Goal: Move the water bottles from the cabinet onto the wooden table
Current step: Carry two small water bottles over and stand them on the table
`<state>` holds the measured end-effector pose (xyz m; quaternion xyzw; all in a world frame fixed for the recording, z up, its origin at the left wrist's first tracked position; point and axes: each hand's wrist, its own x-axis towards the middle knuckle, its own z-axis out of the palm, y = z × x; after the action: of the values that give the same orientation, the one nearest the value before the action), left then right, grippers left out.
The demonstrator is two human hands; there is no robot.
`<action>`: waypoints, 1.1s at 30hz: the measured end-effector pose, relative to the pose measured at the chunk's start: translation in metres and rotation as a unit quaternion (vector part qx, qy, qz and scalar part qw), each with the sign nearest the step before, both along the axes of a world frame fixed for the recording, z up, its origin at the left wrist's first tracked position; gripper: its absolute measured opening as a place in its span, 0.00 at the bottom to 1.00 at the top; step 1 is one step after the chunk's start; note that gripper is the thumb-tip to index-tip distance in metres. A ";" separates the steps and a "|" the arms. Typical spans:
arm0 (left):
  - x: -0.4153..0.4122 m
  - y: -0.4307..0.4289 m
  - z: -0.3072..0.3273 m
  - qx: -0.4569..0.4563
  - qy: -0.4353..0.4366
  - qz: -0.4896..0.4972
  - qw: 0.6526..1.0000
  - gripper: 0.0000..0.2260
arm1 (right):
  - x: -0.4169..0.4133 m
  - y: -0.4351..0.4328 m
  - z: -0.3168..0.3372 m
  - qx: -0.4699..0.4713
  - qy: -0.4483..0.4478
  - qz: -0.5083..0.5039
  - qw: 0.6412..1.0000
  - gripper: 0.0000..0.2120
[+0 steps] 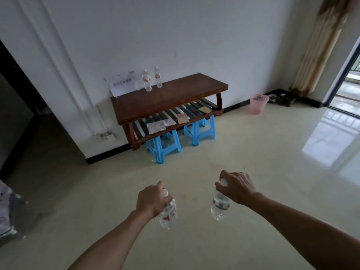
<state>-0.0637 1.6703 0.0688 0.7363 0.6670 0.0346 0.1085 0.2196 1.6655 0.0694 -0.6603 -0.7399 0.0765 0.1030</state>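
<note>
My left hand [151, 199] grips a clear water bottle [168, 213] by its neck, the bottle hanging down with its white cap at my fingers. In my right hand [238, 187] hangs a second water bottle [220, 206], held the same way at the cap. Both are low over the floor, well short of the wooden table [175, 99] against the far wall. Two more water bottles stand upright at the table's back left: one [146, 81] in front, the other [158, 77] just right of it. The cabinet is not in view.
Two blue plastic stools [163, 148] [199, 131] stand under the table, whose slatted lower shelf [175, 119] carries papers and small boxes. A pink wastebasket [258, 104] sits right of it. A dark doorway [17, 106] opens at left, a balcony door [348, 78] at right.
</note>
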 end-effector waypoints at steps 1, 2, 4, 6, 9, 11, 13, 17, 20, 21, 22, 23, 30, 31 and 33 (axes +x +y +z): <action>0.002 0.030 0.006 0.005 -0.003 -0.001 1.000 0.14 | 0.001 0.029 0.006 0.008 0.006 -0.006 1.000 0.16; 0.004 0.057 0.012 0.009 -0.007 0.000 1.000 0.15 | 0.003 0.053 0.013 0.018 0.016 -0.012 1.000 0.16; 0.009 0.103 0.022 0.016 -0.006 -0.002 1.000 0.15 | 0.008 0.096 0.021 0.030 0.027 -0.019 0.999 0.16; 0.013 0.145 0.027 0.020 -0.007 -0.003 1.000 0.15 | 0.013 0.138 0.024 0.032 0.035 -0.026 0.999 0.16; 0.022 0.221 0.028 0.034 -0.021 0.010 0.999 0.14 | 0.023 0.218 0.024 0.042 0.038 -0.024 0.998 0.16; 0.029 0.270 0.028 0.033 -0.028 0.020 0.999 0.14 | 0.028 0.272 0.023 0.030 0.032 -0.009 0.999 0.16; 0.039 0.320 0.020 0.029 -0.032 0.033 0.999 0.14 | 0.037 0.331 0.016 0.024 0.025 0.003 0.999 0.16; 0.056 0.405 0.016 0.017 -0.021 0.054 0.998 0.12 | 0.052 0.430 0.013 0.001 0.013 0.040 0.999 0.13; 0.069 0.480 0.021 0.027 -0.032 0.081 0.996 0.12 | 0.068 0.523 0.020 0.002 0.027 0.057 0.998 0.12; 0.071 0.501 0.024 0.037 -0.038 0.089 0.995 0.12 | 0.072 0.550 0.025 0.004 0.035 0.063 0.997 0.12; 0.072 0.521 0.027 0.045 -0.038 0.093 0.994 0.12 | 0.075 0.573 0.028 0.005 0.038 0.067 0.997 0.12; 0.075 0.540 0.029 0.047 -0.034 0.097 0.994 0.13 | 0.078 0.596 0.030 0.007 0.037 0.072 0.997 0.12; 0.084 0.677 0.034 0.054 -0.025 0.111 0.992 0.18 | 0.076 0.749 0.036 0.046 0.044 0.081 0.995 0.17; 0.082 0.697 0.031 0.053 -0.026 0.107 0.992 0.17 | 0.074 0.768 0.034 0.045 0.037 0.077 0.995 0.17; 0.076 0.743 0.028 0.056 -0.027 0.108 0.992 0.15 | 0.069 0.809 0.027 0.049 0.027 0.077 0.995 0.17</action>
<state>0.0128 2.4133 0.0968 0.6633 0.7367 0.1033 0.0811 0.2883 2.4747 0.0968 -0.5930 -0.7885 0.0656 0.1494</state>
